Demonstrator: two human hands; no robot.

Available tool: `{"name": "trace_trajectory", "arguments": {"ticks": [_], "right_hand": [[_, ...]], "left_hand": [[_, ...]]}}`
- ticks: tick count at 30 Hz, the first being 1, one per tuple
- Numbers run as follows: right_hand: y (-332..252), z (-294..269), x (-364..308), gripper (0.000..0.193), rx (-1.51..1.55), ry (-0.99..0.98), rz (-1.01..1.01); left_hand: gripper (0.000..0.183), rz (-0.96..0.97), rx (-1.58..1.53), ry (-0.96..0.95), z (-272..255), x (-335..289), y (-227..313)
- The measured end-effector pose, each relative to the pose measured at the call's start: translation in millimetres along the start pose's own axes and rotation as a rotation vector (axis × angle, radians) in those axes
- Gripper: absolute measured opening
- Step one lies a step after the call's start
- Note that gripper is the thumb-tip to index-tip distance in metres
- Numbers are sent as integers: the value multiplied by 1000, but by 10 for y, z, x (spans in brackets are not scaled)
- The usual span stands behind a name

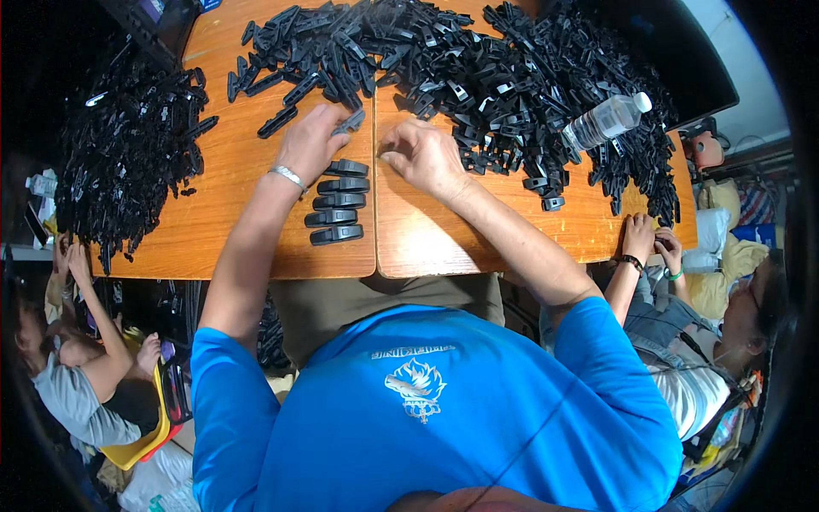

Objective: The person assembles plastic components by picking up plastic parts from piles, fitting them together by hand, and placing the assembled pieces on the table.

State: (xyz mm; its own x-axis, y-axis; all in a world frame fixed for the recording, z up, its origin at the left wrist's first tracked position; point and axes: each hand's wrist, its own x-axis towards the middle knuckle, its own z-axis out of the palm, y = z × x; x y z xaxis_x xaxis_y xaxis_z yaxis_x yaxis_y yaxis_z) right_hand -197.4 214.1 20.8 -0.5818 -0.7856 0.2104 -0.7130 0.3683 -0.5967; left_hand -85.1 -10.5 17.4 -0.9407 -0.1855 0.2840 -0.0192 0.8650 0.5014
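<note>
My left hand (314,141), with a metal bracelet at the wrist, closes on a dark grey plastic clip (348,123) that sticks out past its fingertips. Just below it, several black clips (339,202) lie side by side in a short column along the seam of the table. Across that seam my right hand (424,155) hovers low or rests on the wood. Its fingers are curled in toward the thumb, and whatever may be between them is hidden.
Black plastic parts form a large heap (478,72) across the back and right of the brown table (444,230), and another heap (128,154) at the left. A clear bottle (607,121) lies on the right-hand heap. People sit at both sides; one person's hands (644,243) work at the right edge.
</note>
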Motion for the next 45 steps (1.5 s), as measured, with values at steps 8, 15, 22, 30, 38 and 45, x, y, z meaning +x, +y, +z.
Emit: {"name": "trace_trajectory", "arguments": {"ticks": [8, 15, 22, 30, 38, 45], "right_hand": [[-37, -44, 138, 21, -426, -137, -42], [-68, -92, 194, 22, -445, -229, -4], [-50, 12, 339, 29, -54, 48, -79], [143, 256, 581, 29, -84, 41, -132], [67, 379, 805, 21, -83, -57, -408], [82, 264, 484, 23, -4, -164, -343]], "left_hand": [[23, -225, -108, -69, -55, -13, -286], [21, -313, -247, 182, -3, -47, -409], [21, -160, 37, 253, 138, -250, -166], [17, -189, -41, 193, 123, -281, -117], [20, -157, -75, 225, 148, -226, -168], [14, -63, -235, -47, -75, -315, -278]]}}
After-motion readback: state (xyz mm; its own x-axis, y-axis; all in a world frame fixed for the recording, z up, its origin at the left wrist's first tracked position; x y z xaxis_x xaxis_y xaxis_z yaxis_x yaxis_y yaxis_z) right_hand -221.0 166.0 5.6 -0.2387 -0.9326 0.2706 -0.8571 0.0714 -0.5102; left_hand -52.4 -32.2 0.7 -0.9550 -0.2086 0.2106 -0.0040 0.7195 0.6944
